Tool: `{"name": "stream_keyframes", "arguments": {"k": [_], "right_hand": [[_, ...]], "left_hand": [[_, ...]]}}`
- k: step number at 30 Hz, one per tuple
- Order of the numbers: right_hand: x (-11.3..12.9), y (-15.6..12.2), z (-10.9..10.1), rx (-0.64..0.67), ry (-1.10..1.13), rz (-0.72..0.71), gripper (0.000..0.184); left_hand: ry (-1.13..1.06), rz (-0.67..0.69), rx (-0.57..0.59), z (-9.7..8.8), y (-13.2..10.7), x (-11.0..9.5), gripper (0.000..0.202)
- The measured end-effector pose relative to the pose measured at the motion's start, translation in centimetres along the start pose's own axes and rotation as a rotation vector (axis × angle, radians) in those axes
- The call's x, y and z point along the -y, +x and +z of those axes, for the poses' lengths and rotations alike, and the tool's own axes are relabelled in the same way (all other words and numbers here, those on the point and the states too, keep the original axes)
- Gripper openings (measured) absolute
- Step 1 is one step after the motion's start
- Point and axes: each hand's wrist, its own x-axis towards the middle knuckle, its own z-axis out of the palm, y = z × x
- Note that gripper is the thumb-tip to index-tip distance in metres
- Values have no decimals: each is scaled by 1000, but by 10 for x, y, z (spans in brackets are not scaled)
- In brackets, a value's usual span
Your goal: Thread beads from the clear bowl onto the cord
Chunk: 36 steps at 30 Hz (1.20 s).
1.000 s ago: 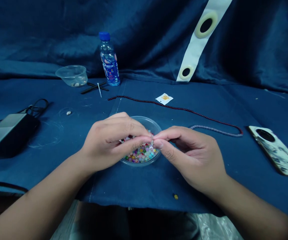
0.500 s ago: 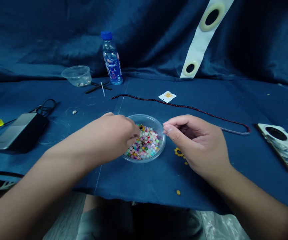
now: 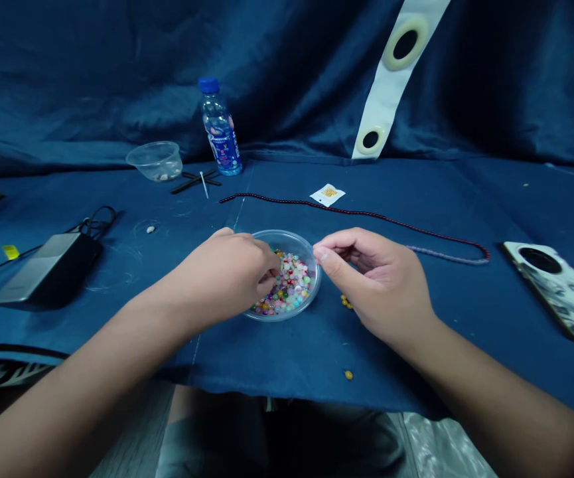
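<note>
Blue-clothed table (image 3: 277,358), with beads (image 3: 291,289) in a clear bowl (image 3: 283,317) at centre. Left hand (image 3: 234,272) over the beads, fingertips hidden, closure untellable; right hand (image 3: 383,285) by the rim, thumb and forefinger tips together. Best picked singly, with a light pinch.

Entry to the clear plastic bowl (image 3: 294,239) from the left was blocked by the left hand (image 3: 231,272), and its right side was hemmed in by the right hand (image 3: 379,282). In front, a strip of surface (image 3: 277,355) was left open, interrupted by a yellow bead (image 3: 349,375). Behind, passage was crossed by a low dark-red bead strand (image 3: 361,212).
</note>
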Motion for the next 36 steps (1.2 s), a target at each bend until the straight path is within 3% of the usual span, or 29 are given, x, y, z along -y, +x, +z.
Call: {"name": "stream_keyframes", "arguments": {"k": [8,17,21,25,28,32,36], "right_hand": [[0,1,-1,3,-12,3,8],[7,0,-2,15,-60,-40,8],[6,0,-1,13,-70,-56,8],[4,-1,-1,17,-92,-54,8],[3,-1,-1,22,-106,-59,9],[3,1,0,17,-123,-81,10],[3,2,0,12,-122,-89,10]], "left_hand": [[3,26,0,-1,2,0,16],[-611,202,-463,20,-16,19,14],[-670,156,-554,25,-15,23,14],[-573,166,-517,20,-11,28,25],[-321,146,-386,13,-3,24,27],[32,21,-166,6,9,7,23],[115,-15,-122,3,16,-3,23]]}}
